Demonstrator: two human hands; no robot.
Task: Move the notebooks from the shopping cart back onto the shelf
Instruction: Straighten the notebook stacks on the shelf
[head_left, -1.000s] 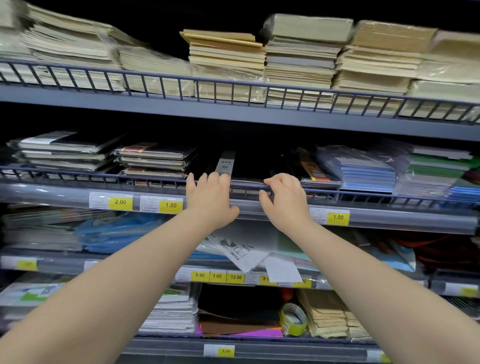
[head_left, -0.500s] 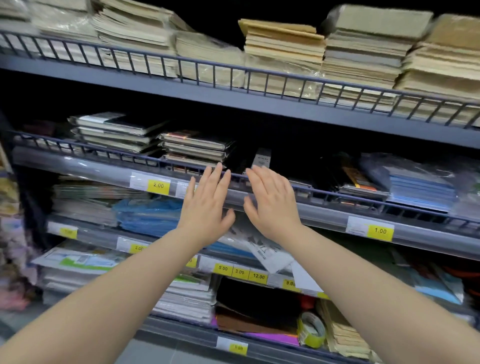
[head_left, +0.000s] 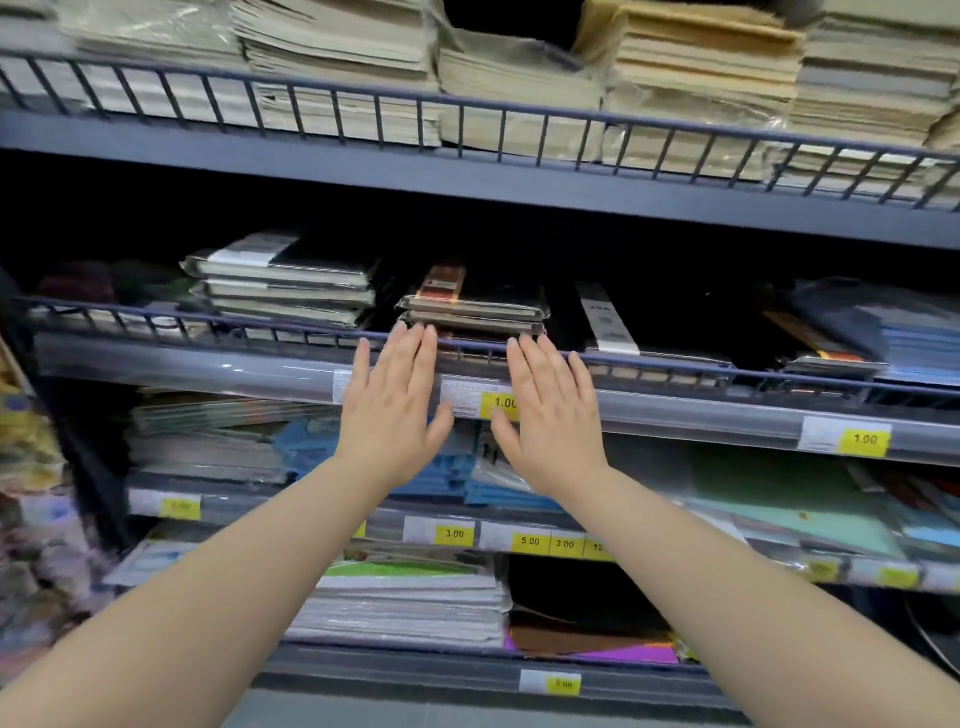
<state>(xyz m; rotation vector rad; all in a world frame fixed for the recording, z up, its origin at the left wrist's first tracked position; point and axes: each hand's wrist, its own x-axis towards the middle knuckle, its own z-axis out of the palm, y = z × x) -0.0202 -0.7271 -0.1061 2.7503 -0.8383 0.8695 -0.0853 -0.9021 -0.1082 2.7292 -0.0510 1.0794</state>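
The middle shelf holds a short notebook stack, two high, lying flat behind the wire rail, approx. mid-tier. Each notebook is plastic-wrapped w/ a dark cover and a brown-orange band; pale page edges face out toward the person. The band runs front to back, but it can't be told whether the long axis goes that way or along the shelf. To the left sits a taller stack w/ white bands. The left hand and right hand are raised just below the stack, palms to the shelf, fingers straight, holding nothing. Their fingertips are at the rail; contact unclear. A yellow 1.00 price tag shows between them. Beige paper piles fill the tier above, and blue packs the one below.
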